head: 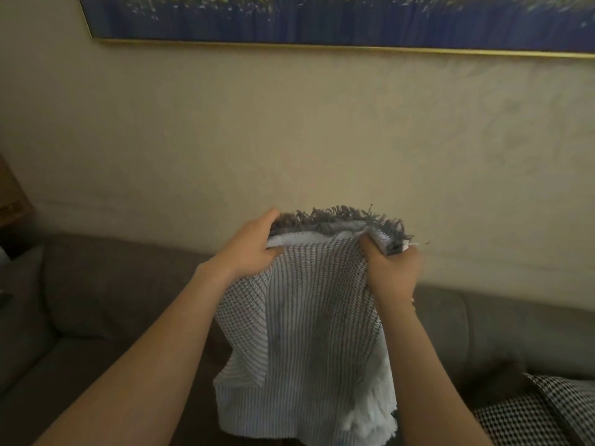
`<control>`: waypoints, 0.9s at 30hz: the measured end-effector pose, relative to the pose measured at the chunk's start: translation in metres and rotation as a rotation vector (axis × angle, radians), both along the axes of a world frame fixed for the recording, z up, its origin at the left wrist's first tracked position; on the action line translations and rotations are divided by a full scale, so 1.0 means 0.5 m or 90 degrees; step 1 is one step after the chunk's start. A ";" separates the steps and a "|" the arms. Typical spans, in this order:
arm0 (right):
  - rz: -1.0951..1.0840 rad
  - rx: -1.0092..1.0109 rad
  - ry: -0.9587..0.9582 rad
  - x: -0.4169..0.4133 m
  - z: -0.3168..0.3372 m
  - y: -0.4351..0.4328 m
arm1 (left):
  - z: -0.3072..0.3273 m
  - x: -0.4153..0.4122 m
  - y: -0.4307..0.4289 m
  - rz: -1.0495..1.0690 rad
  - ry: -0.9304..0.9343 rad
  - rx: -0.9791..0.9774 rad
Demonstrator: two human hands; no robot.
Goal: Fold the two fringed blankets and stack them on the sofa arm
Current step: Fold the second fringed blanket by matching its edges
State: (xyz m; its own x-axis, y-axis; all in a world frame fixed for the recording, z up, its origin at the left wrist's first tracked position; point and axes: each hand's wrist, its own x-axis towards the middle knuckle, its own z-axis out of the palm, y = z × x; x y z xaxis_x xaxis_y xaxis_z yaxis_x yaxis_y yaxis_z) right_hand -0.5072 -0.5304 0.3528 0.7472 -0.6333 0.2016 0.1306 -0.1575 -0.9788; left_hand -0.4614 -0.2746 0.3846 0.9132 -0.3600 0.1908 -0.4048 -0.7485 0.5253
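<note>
A grey-and-white striped blanket (306, 333) with a dark grey fringe along its top and a white fringe at its lower right hangs folded in front of me, above the sofa seat. My left hand (254, 246) grips its upper left corner, fingers curled over the fringed edge. At the upper right corner my right hand (392, 268) grips the bunched edge. A second blanket (531, 410), in a black-and-white checked weave, lies on the sofa at the lower right, partly cut off by the frame.
The grey-brown sofa (112, 300) runs across the lower view, with a cushion (19, 317) at the far left. Behind it is a beige wall with a gold-framed blue painting (322, 17) at the top. A dark piece of furniture (9, 194) stands at the left edge.
</note>
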 end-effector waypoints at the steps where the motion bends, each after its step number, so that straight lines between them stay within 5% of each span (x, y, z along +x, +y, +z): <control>1: -0.013 0.004 0.007 0.001 -0.002 -0.001 | 0.002 -0.008 -0.006 -0.007 -0.001 -0.010; 17: -0.078 -0.012 0.076 0.010 -0.008 -0.023 | 0.027 -0.025 -0.066 -0.114 0.106 0.018; 27: 0.087 -0.205 -0.015 -0.004 -0.001 0.002 | 0.023 -0.002 -0.086 0.060 0.160 -0.034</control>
State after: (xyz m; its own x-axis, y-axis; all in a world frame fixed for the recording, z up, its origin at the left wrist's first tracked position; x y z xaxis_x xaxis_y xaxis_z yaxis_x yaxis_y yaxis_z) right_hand -0.5091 -0.5292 0.3523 0.8132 -0.4295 0.3927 0.1930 -0.4376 -0.8782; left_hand -0.4624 -0.3178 0.3962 0.9634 -0.2665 -0.0298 -0.1864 -0.7453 0.6401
